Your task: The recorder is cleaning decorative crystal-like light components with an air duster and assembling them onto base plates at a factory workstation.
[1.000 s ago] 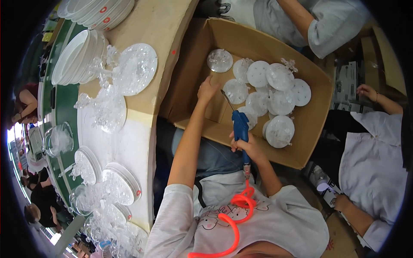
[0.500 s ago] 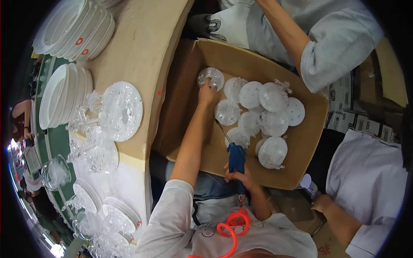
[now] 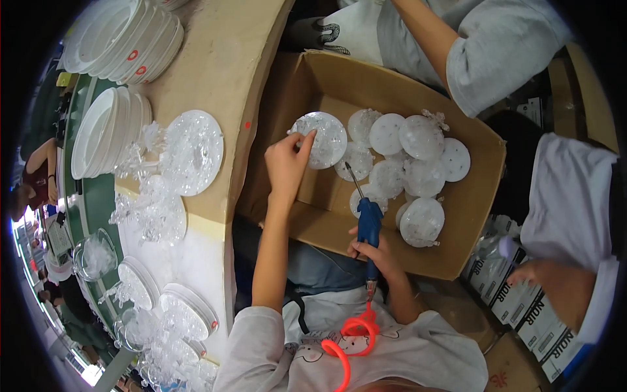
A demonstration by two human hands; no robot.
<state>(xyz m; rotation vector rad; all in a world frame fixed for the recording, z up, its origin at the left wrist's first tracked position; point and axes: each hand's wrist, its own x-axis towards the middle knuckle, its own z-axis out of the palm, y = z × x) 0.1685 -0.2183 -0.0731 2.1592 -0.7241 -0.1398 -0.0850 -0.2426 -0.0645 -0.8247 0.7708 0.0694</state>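
A: What does the left hand have?

B: Its fingers are pinched on the edge of a round clear plastic disc with a bumpy, crystal-like face. That disc sits in the upper left corner of the open brown cardboard box, touching the other white and clear round discs piled inside.

A: And the right hand?

B: Curled fully around the handle of a blue powered screwdriver. The thin metal bit points up into the box, its tip just beside the held disc. An orange coiled cord hangs from the handle's base over the person's white shirt.

A: Anything beside the box?

B: A tan table on the left carries 2 stacks of white plates, and a clear disc with crystal pieces. 2 other people in white shirts are near the box, 1 above and 1 to the right.
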